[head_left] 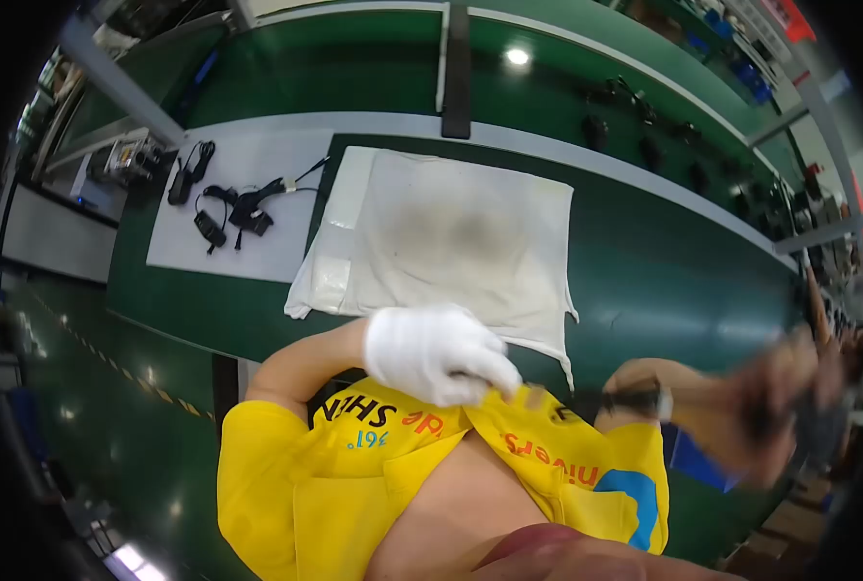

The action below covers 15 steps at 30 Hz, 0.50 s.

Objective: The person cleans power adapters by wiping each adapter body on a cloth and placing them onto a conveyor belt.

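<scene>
My left hand [441, 353], in a white glove, is closed in front of my yellow shirt, thumb and fingers pinched together. Just right of its fingertips is a blurred black cable [620, 398] with a pale tag. This cable stretches towards my right hand [770, 407], which is bare, raised far to the right and smeared by motion. A dark blurred lump sits in the right hand's grip, and its exact shape is hidden. Beyond the left hand, a white cloth [451, 281] with grey smudges lies over a pale flat pad on the green table.
On a white board [276, 257] at the left lie several black power adapters [252, 215] with cords. A metal device [126, 160] stands at the table's left end. Behind the table runs a green conveyor [354, 63] carrying dark items at the right. People are at the far right.
</scene>
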Available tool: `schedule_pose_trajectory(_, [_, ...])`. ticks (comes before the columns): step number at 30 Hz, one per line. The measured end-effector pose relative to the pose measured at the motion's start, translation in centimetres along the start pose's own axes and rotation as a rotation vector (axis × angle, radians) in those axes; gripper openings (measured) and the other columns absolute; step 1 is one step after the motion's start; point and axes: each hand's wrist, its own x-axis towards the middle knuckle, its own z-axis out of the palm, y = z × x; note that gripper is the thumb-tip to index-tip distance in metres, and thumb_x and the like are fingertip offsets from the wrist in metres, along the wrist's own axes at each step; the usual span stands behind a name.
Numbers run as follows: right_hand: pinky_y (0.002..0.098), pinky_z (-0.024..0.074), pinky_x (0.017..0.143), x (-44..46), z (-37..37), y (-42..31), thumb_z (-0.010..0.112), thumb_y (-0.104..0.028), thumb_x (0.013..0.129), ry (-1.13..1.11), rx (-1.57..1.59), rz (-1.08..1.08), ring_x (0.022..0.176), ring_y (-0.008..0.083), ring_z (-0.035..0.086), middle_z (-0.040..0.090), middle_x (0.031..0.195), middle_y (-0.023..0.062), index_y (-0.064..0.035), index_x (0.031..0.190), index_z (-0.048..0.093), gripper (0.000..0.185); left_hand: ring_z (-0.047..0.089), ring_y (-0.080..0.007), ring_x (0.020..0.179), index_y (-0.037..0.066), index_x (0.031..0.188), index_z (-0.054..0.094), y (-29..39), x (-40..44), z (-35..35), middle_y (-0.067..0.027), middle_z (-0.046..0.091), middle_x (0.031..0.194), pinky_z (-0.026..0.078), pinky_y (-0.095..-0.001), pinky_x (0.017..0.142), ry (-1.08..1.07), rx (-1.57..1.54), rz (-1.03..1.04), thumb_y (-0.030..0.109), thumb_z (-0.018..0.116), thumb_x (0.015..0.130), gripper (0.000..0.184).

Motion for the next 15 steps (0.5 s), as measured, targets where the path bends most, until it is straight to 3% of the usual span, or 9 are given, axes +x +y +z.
schedule_pose_trajectory(1, [0.0233, 0.0399, 0.058, 1.4, -0.7, 2.8, 0.052, 0.001, 0.079, 0.146, -0.154, 0.132, 0.073, 0.0128, 0.049, 0.049, 0.089, 0.0051, -0.0097, 0.105, 0.043, 0.029, 0.054, -0.0256, 0.061, 0.010, 0.087, 0.062, -0.1, -1.1, -1.0, -0.0061, 0.057, 0.072, 0.044, -0.0330, 0.053, 0.045, -0.020, -0.062, 0.007, 0.060, 0.072, 0.016])
schedule_pose_trajectory(3, [0.0238, 0.0476, 0.053, 3.8, -3.5, 8.3, 0.057, 0.000, 0.077, 0.181, -0.542, 0.291, 0.081, 0.0209, 0.061, 0.049, 0.101, 0.0121, -0.0076, 0.118, 0.036, 0.048, 0.060, -0.0193, 0.067, 0.002, 0.088, 0.062, 0.8, -3.5, -3.3, -0.0088, 0.063, 0.077, 0.048, -0.0292, 0.062, 0.259, -0.213, -0.520, 0.005, 0.053, 0.076, 0.016])
schedule_pose_trajectory(5, [0.0211, 0.0470, 0.053, 2.2, -6.9, 11.2, 0.066, -0.003, 0.073, 0.019, -0.523, 0.558, 0.077, 0.0174, 0.061, 0.053, 0.097, 0.0110, -0.0074, 0.113, 0.042, 0.047, 0.056, -0.0146, 0.057, 0.001, 0.090, 0.060, -1.2, -6.6, -4.4, -0.0054, 0.060, 0.068, 0.045, -0.0267, 0.053, 0.660, -0.004, -0.517, 0.011, 0.055, 0.080, 0.016])
schedule_pose_trajectory(7, [0.0194, 0.0449, 0.052, 1.1, -9.4, 13.0, 0.076, -0.009, 0.067, -0.264, -0.576, 0.964, 0.072, 0.0133, 0.059, 0.056, 0.083, 0.0068, -0.0078, 0.104, 0.050, 0.045, 0.055, -0.0142, 0.056, 0.001, 0.100, 0.057, -3.6, -11.5, -6.0, -0.0055, 0.058, 0.067, 0.043, -0.0235, 0.052, 0.806, -0.649, -0.454, 0.020, 0.057, 0.084, 0.025])
schedule_pose_trajectory(10, [0.0256, 0.0438, 0.062, -0.5, -8.4, 15.9, 0.081, -0.026, 0.065, -0.579, -0.761, 1.022, 0.072, 0.0124, 0.054, 0.057, 0.075, 0.0040, -0.0072, 0.096, 0.059, 0.042, 0.056, -0.0130, 0.063, 0.002, 0.114, 0.050, -4.5, -12.1, -6.6, -0.0073, 0.058, 0.076, 0.042, -0.0215, 0.055, 0.898, -1.025, -0.169, 0.029, 0.056, 0.086, 0.039])
schedule_pose_trajectory(11, [0.0279, 0.0440, 0.067, 0.4, -7.2, 16.0, 0.080, -0.031, 0.067, -0.728, -0.868, 1.111, 0.073, 0.0130, 0.053, 0.059, 0.081, 0.0049, -0.0080, 0.101, 0.061, 0.045, 0.056, -0.0130, 0.063, 0.002, 0.114, 0.050, -4.2, -10.8, -6.4, -0.0073, 0.058, 0.076, 0.042, -0.0215, 0.055, 0.908, -1.023, -0.167, 0.029, 0.056, 0.086, 0.039])
schedule_pose_trajectory(13, [0.0262, 0.0445, 0.067, 2.3, -6.2, 16.7, 0.079, -0.032, 0.069, -0.753, -0.760, 1.087, 0.073, 0.0125, 0.053, 0.060, 0.082, 0.0058, -0.0075, 0.106, 0.061, 0.048, 0.053, -0.0123, 0.071, 0.003, 0.126, 0.042, -3.4, -7.2, -5.7, -0.0094, 0.056, 0.091, 0.041, -0.0221, 0.057, 1.390, -0.379, -0.578, 0.036, 0.057, 0.087, 0.053])
schedule_pose_trajectory(14, [0.0250, 0.0460, 0.062, 4.0, -5.5, 17.1, 0.077, -0.031, 0.071, -0.658, -0.702, 1.079, 0.075, 0.0123, 0.055, 0.060, 0.081, 0.0058, -0.0058, 0.107, 0.061, 0.047, 0.056, -0.0146, 0.077, 0.003, 0.137, 0.026, -3.8, -8.1, -5.8, -0.0134, 0.056, 0.108, 0.045, -0.0235, 0.064, 1.264, -0.365, -0.574, 0.035, 0.055, 0.087, 0.066])
schedule_pose_trajectory(15, [0.0226, 0.0465, 0.055, 6.0, -5.4, 18.2, 0.075, -0.029, 0.073, -0.539, -0.650, 1.075, 0.069, 0.0097, 0.055, 0.058, 0.078, 0.0025, -0.0061, 0.104, 0.060, 0.041, 0.056, -0.0146, 0.077, 0.003, 0.137, 0.026, -3.8, -8.1, -5.9, -0.0134, 0.056, 0.108, 0.045, -0.0235, 0.064, 1.279, -0.359, -0.570, 0.035, 0.055, 0.087, 0.066])
